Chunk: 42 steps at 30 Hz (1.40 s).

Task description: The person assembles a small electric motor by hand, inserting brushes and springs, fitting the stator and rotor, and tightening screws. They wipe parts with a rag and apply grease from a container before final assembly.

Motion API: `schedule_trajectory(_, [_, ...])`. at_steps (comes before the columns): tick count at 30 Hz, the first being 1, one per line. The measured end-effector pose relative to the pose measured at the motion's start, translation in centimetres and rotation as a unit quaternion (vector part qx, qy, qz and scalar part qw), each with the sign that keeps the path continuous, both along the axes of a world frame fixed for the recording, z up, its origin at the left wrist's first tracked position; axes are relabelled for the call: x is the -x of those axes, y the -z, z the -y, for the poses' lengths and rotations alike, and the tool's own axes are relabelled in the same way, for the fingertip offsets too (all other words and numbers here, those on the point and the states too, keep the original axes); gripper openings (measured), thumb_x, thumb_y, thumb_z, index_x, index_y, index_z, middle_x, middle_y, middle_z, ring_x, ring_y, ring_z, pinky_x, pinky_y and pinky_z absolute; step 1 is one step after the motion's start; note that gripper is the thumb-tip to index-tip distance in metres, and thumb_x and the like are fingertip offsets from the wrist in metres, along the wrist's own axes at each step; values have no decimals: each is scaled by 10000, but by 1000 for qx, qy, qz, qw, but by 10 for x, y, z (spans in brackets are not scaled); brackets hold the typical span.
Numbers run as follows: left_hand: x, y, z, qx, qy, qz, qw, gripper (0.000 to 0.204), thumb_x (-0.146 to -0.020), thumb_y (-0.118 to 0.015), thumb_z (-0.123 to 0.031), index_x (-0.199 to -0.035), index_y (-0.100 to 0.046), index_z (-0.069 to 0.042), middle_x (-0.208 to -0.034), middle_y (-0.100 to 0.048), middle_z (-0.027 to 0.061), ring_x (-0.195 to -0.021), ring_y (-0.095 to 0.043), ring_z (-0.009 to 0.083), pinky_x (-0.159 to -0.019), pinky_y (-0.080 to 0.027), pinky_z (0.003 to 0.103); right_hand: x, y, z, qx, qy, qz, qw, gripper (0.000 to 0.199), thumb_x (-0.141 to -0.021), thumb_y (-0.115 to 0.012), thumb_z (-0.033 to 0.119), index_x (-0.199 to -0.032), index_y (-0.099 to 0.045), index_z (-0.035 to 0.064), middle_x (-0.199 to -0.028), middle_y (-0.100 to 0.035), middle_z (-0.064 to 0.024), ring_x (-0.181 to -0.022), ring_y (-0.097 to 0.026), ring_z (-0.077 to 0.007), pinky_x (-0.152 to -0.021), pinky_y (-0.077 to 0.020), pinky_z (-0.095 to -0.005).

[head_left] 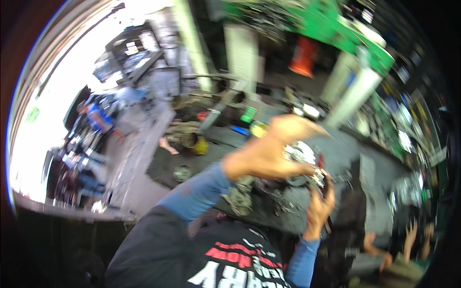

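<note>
My left hand [271,151] is raised over the dark workbench, smeared by motion, its fingers and thumb spread apart. Between them shows a shiny silver metal part [301,152] lying beyond; I see no grip on it. My right hand [321,206], lower and to the right, is closed around a small shiny metal piece [318,177], whose exact kind is too blurred to name. The left thumb tip comes close to that piece; whether they touch I cannot tell. A thin red object [321,161] stands up just behind it.
A greenish rag [238,199] lies by my left forearm. Beyond are a yellow item [199,145], a blue item [239,130] and a grey metal bar [222,108]. A green machine frame [317,19] rises behind. People are at left, in a blue top [98,117], and lower right [410,235].
</note>
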State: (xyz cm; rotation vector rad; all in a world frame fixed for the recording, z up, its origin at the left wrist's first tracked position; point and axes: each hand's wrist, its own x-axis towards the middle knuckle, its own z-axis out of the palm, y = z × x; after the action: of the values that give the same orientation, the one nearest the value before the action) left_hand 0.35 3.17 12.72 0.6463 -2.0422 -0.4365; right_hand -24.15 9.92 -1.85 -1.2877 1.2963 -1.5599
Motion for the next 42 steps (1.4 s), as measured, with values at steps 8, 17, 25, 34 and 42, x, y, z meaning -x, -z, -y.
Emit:
schedule_trajectory(8, [4, 102, -18, -316, -13, -71, 946, 1283, -510, -1069, -183, -1605, -416, -35, -1544, -589, 158, -1460, -541, 278, -1242, -407, 411, -1, -3, -1, 42, 11, -101, 994, 610, -893, -902, 275, -1405, -684, 23, -1299, -762, -128, -1237, -700, -235, -1098, -516, -402])
schedule_trajectory(17, [7, 129, -11, -304, -5, -80, 949, 1055, -529, -991, -60, -1481, -535, -42, -1381, -697, 152, -1314, -666, 290, -1132, -519, 400, -4, -3, -11, 29, 13, -92, 995, 595, -936, -862, 182, -1443, -639, -36, -1385, -724, -161, -1308, -665, -246, -1149, -484, -399])
schedule_trajectory(25, [-14, 113, -1, -361, 63, -56, 929, 1152, -574, -1034, -127, -1574, -472, -29, -1494, -631, 168, -1424, -581, 272, -1212, -439, 404, -6, -74, -55, -54, 61, -361, 929, 365, -954, -808, 138, -1259, -719, -42, -1121, -771, -230, -1013, -769, -364, -902, -591, -401])
schedule_trajectory(34, [-12, 79, 18, -440, 253, -200, 838, 891, -945, -821, -437, -1620, -437, -1, -1613, -525, 154, -1482, -513, 241, -1254, -391, 412, -38, -130, 18, 182, -10, -518, 836, 292, -942, -750, 88, -1228, -758, 33, -1184, -757, -123, -1105, -694, -324, -999, -470, -443])
schedule_trajectory(42, [-4, 108, 16, -413, 214, -254, 848, 896, -771, -958, -369, -1485, -595, 32, -1502, -627, 154, -1396, -596, 255, -1216, -444, 426, -35, -128, 14, 147, -45, -486, 860, 265, -939, -756, 53, -1202, -782, 31, -1206, -767, -119, -1086, -702, -318, -991, -484, -417])
